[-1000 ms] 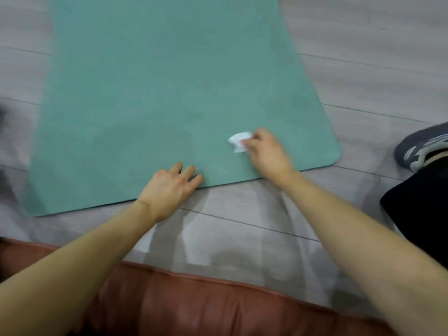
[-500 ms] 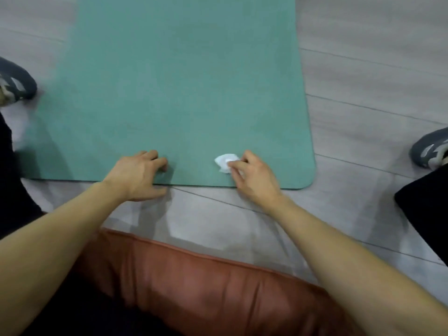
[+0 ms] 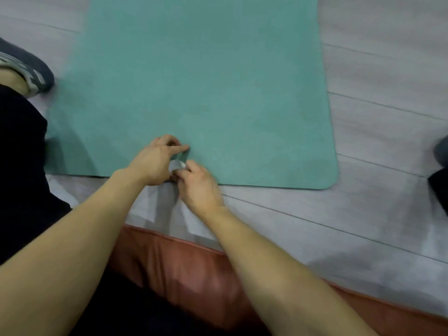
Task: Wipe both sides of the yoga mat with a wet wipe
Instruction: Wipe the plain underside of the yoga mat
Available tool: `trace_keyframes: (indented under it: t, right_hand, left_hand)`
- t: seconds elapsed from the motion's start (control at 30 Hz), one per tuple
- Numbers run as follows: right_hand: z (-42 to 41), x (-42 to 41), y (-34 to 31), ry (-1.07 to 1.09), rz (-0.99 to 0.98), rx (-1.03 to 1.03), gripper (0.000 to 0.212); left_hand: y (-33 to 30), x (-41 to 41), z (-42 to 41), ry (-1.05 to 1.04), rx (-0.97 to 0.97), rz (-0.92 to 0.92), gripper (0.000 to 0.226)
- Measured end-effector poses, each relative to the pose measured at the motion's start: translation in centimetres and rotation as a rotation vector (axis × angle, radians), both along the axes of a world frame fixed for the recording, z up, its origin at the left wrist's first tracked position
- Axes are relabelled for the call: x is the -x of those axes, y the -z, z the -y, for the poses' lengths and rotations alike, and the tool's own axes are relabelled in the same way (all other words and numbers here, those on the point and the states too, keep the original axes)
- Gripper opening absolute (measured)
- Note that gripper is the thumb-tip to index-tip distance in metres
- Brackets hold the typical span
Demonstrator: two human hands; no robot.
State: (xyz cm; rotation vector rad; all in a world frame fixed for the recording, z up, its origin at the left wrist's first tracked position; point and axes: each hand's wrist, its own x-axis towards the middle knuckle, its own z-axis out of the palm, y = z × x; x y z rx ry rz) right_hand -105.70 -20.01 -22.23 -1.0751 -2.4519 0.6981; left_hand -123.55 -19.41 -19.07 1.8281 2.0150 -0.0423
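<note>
Centrally, teal rectangular foam yoga mat [image 3: 206, 81] laid flat on grey plank floor [image 3: 388, 93], near edge at mid-frame. Small crumpled white wet wipe [image 3: 176, 164] pinched by right hand [image 3: 197, 184] at that edge. Left hand [image 3: 155, 163] rested alongside, index extended, remaining fingers curled; grasp cannot be told. Grey shoe [image 3: 24, 69] seen upper left.

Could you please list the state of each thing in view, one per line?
yoga mat: spread flat on the floor, near edge by the hands.
wet wipe: crumpled, pinched between both hands at the mat's near edge.
left hand: fingers curled, touching the wipe.
right hand: fingers curled, pinching the wipe.
shoe: on the floor, left of the mat.
</note>
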Motion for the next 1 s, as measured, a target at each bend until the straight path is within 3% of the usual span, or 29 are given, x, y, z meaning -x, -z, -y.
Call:
trace_keyframes:
  t: [0.1,0.23,0.37,0.53,0.67,0.73,0.87,1.0]
  right_hand:
    - [-2.6,-7.5,1.0,0.079,0.033,-0.095,0.017]
    - [-5.4,-15.2,0.6,0.409,0.101,0.006,0.021]
    - [-6.0,-13.5,-0.1,0.44,0.078,-0.019,0.026]
    - [-8.9,-11.9,-0.2,0.547,0.099,-0.233,0.039]
    - [-8.2,-12.4,0.7,0.548,0.126,-0.106,0.038]
    - [-7.3,-12.7,1.4,0.512,0.125,-0.037,0.047]
    - [-8.2,-12.7,0.8,0.666,-0.144,0.2,0.067]
    - [-10.5,-13.9,-0.6,0.667,-0.194,0.365,0.057]
  left_hand:
    - [-0.1,-0.7,-0.8,-0.023,0.002,-0.058,0.09]
    - [-1.5,-1.7,-2.1,-0.074,0.09,-0.063,0.094]
    - [-1.7,-3.1,-1.1,-0.112,0.069,-0.04,0.075]
    - [-1.0,-4.1,-2.1,-0.133,0.041,-0.133,0.06]
    - [-0.4,-4.8,-2.8,-0.174,0.011,-0.222,0.044]
    - [-0.5,-4.9,-2.7,-0.193,-0.005,-0.217,0.043]
    - [-0.2,-5.0,-3.4,-0.281,-0.066,-0.06,0.039]
    - [-0.4,-9.9,-4.2,-0.337,-0.037,0.245,0.055]
